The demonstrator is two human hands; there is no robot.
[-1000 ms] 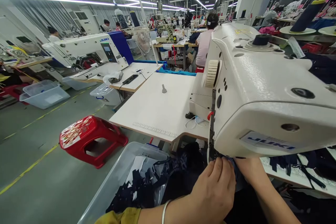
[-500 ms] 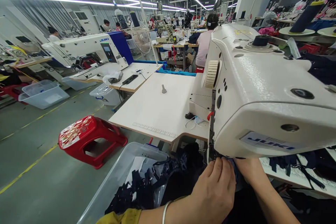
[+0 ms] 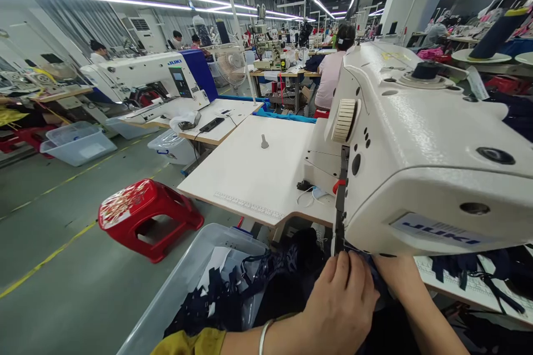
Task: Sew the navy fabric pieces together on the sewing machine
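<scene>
Pinching dark cloth (image 3: 377, 280) under the sewing machine (image 3: 420, 144) head: my left hand (image 3: 339, 302) clenched on it, right hand (image 3: 395, 274) fingers hidden; seam unfinished, more pieces wait in the bin (image 3: 187, 283)

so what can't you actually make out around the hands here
- Needle area: head view, hidden behind the sewing machine head.
- Right hand: its fingers tucked under the machine, grip unseen.
- Dark fabric: garment type unclear, bunched under the left hand.
- Bin: cut off by the bottom edge.
</scene>
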